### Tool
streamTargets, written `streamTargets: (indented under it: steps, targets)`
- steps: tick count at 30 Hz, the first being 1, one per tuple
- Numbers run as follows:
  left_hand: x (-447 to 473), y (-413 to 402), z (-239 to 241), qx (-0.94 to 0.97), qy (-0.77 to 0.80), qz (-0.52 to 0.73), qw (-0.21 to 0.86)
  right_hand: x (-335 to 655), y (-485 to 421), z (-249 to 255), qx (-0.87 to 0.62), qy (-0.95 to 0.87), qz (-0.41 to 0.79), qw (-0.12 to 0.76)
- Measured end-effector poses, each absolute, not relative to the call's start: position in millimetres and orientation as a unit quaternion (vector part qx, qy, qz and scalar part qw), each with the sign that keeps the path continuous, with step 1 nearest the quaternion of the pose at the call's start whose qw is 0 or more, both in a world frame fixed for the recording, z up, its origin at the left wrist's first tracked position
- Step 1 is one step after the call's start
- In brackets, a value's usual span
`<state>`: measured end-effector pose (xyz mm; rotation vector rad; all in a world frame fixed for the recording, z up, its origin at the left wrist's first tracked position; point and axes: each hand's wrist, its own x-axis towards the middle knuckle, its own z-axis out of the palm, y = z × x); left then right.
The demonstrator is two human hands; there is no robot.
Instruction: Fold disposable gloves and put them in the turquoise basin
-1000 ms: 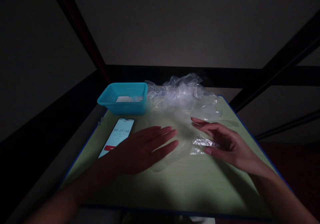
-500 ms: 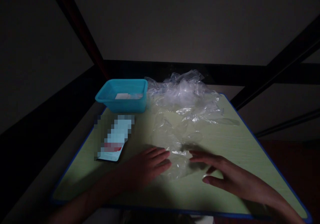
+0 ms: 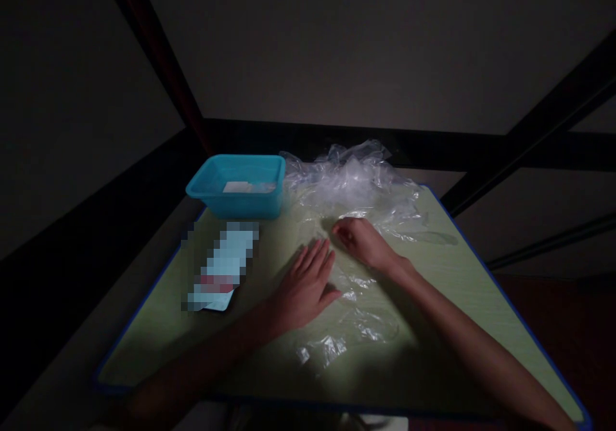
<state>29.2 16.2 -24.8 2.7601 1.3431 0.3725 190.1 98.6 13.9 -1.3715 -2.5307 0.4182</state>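
A thin, clear plastic piece that looks like a disposable glove (image 3: 370, 328) lies spread on the table in front of me. My left hand (image 3: 308, 283) rests flat over its left side, fingers stretched out and thumb apart. At its far end, my right hand (image 3: 360, 242) is closed, with the fingers curled in toward the left hand's fingertips. What the right fingers pinch, if anything, is hidden. Just beyond that hand sits a crumpled heap of clear plastic (image 3: 353, 181).
A blue plastic basin (image 3: 248, 206) with pale, flat items inside stands at the back left. Nearer to me lies a phone (image 3: 226, 258) with a lit, blurred screen. The light green table (image 3: 462, 328) has a blue edge. Dark walls and beams surround it.
My right hand has moved away from me to the plastic's far end, and its fingers have closed. My left hand has slid forward, still flat. The plastic's near part has shifted toward me.
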Motion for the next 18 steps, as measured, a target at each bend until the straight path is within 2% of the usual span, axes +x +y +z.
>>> streamTargets:
  steps: [10, 18]
  targets:
    - [21, 13, -34, 0.895, 0.437, 0.086, 0.037, 179, 102, -3, -0.42, -0.905, 0.055, 0.053]
    - [20, 14, -35, 0.898, 0.432, 0.067, 0.053, 212, 91, -10, -0.451, -0.884, -0.117, 0.033]
